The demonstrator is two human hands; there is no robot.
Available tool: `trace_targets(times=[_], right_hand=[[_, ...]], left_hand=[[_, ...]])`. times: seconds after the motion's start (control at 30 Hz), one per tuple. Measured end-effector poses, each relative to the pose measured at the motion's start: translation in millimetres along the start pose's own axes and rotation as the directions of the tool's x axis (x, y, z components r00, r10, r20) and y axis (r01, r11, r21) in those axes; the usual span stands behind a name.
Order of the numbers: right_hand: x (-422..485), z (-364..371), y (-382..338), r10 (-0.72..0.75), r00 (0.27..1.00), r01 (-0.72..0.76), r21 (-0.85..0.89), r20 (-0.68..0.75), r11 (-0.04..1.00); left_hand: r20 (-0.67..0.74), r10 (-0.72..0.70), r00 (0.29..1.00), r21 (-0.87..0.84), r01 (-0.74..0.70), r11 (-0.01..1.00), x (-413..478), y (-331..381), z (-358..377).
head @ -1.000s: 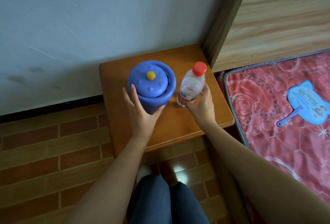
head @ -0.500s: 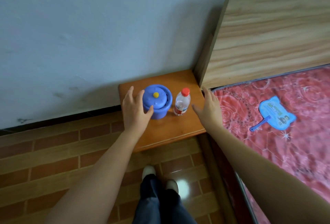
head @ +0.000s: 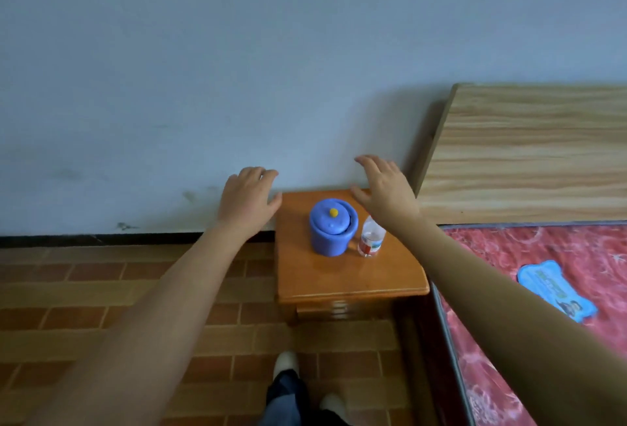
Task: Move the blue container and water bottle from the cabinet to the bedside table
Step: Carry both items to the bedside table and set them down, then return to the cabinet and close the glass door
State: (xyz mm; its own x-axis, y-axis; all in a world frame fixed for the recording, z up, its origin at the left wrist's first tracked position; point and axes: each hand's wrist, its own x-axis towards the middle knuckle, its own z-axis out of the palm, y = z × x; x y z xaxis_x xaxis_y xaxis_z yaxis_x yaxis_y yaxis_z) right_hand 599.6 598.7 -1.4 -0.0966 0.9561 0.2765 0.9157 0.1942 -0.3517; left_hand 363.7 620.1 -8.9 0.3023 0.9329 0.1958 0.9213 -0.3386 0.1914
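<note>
From the head view, we look down our two bare forearms at a small wooden bedside table whose tabletop (head: pixel 339 278) stands against the pale wall (head: pixel 237 52), between the brick-patterned floor (head: pixel 101 290) and the bed.

The blue container (head: pixel 333 234) stands upright on the far half of the tabletop, about midway between its left and right edges, its lid on and topped by a yellow knob (head: pixel 334 212). The water bottle (head: pixel 371 239) stands upright just beside it on the right, toward the right edge. We cannot tell whether the two touch. Our right forearm crosses in front of the bottle's top and hides its cap.

Our left grip (head: pixel 249 200) hangs in front of the wall beside the tabletop's far left corner, palm down, fingers loosely bent. It holds nothing and touches nothing, and it is clear of the container. Our right grip (head: pixel 386 188) hangs over the far right corner, fingers spread and gently curved. It too is empty and apart from the bottle.

On the right, the light wooden headboard (head: pixel 529 154) rises above a red patterned mattress (head: pixel 543 249), on which a flat blue fan (head: pixel 556 290) lies partly hidden by our right forearm. The table's front shows stacked drawer edges (head: pixel 322 307) under the near edge. Below them we see a dark trouser leg (head: pixel 288 398) and two pale shoes (head: pixel 286 361) on the floor.
</note>
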Motion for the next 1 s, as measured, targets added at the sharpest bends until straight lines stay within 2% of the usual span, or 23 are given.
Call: trace_targets(times=[0.13, 0.23, 0.4, 0.57, 0.8, 1.0], right_hand=[[14.8, 0.8, -45.6, -0.163, 0.986, 0.163, 0.006, 0.03, 0.987], [24.5, 6.9, -87.4, -0.316, 0.947, 0.315, 0.022, 0.052, 0.949], [32.5, 23.4, -165.3, -0.53, 0.843, 0.526, 0.061, 0.094, 0.848], [21.1, 43.1, -256.0, -0.687, 0.722, 0.679, 0.109, 0.082, 0.726], [-33.7, 76.0, -395.5, -0.842, 0.54, 0.815, 0.25, -0.002, 0.522], [-95.2, 99.7, -515.9, -0.928, 0.361, 0.878, 0.367, -0.092, 0.306]], left_hand=[[0.013, -0.113, 0.994, 0.038, 0.112, 0.993, -32.5, -26.7, -36.4], [0.006, -0.175, 0.985, 0.069, 0.174, 0.982, -60.1, -53.4, -60.4], [-0.09, -0.263, 0.961, 0.123, 0.273, 0.954, -117.9, -100.7, -98.0], [-0.186, -0.317, 0.93, 0.213, 0.353, 0.911, -194.3, -137.9, -132.5], [-0.351, -0.454, 0.819, 0.27, 0.553, 0.788, -326.8, -184.9, -183.0], [-0.409, -0.601, 0.687, 0.281, 0.721, 0.633, -445.4, -217.0, -211.6]])
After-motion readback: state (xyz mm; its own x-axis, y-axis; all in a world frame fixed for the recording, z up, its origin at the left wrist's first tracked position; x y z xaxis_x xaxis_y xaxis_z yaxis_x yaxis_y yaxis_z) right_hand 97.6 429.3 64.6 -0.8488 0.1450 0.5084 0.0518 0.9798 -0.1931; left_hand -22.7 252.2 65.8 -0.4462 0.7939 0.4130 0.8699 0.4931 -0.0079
